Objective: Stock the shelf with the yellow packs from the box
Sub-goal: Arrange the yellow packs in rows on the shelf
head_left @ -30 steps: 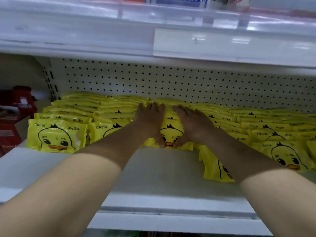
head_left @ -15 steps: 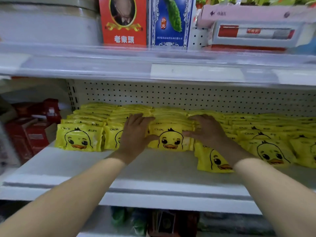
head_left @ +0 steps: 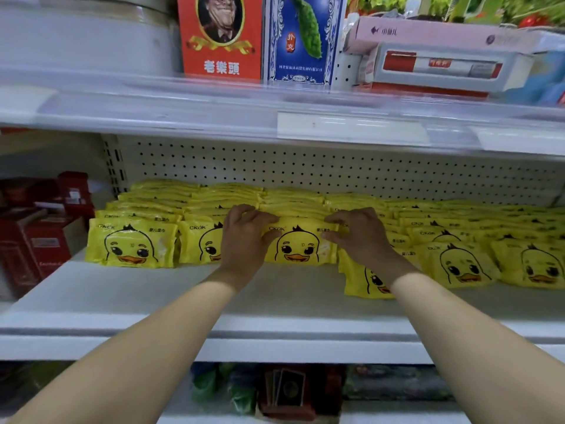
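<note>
Rows of yellow duck-face packs lie overlapping on the white shelf, reaching back to the pegboard. My left hand grips the left end of the front middle pack, fingers over its top edge and thumb on its face. My right hand holds the same pack's right end in the same way. One yellow pack sits further forward than the rest, partly under my right wrist. The box is not in view.
Red boxes fill the shelf's left end. The shelf above carries a red carton, a blue carton and flat white boxes. Its front rail overhangs the packs. Dark goods sit on the shelf below.
My hands have spread from the middle of the front pack to its two ends. The view has drawn back and tilted up, showing the upper shelf.
</note>
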Demonstrator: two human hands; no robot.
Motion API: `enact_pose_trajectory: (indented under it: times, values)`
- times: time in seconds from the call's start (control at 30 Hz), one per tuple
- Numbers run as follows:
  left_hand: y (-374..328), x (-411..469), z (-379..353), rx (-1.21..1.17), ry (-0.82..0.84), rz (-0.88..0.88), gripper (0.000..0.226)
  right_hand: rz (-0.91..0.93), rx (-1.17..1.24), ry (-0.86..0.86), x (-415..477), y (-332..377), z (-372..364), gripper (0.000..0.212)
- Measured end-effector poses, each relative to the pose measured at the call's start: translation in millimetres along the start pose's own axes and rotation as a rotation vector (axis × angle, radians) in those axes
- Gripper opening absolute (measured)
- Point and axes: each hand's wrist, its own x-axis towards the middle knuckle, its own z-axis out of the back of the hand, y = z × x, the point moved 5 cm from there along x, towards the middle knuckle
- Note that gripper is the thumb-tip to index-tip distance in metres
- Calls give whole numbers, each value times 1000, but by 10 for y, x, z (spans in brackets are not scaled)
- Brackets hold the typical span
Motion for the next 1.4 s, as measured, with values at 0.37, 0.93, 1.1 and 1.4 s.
enact_pose_trajectory:
  times: [0.37, 0.93, 1.1, 1.4]
  values:
    - [-87, -66, 80, -231, 10, -35, 19, 72, 421, 21, -122, 14, -5, 19]
    - [-90, 20, 89, -305, 159, -58, 7, 2, 561, 77, -96, -53, -21, 8]
    - [-39, 226, 111, -100, 237, -148, 14, -41, 582, 44, -42, -47, -42, 11]
    - [-79, 132, 22, -455, 439, 35, 13, -8, 618, 146, -8, 31, -103, 13]
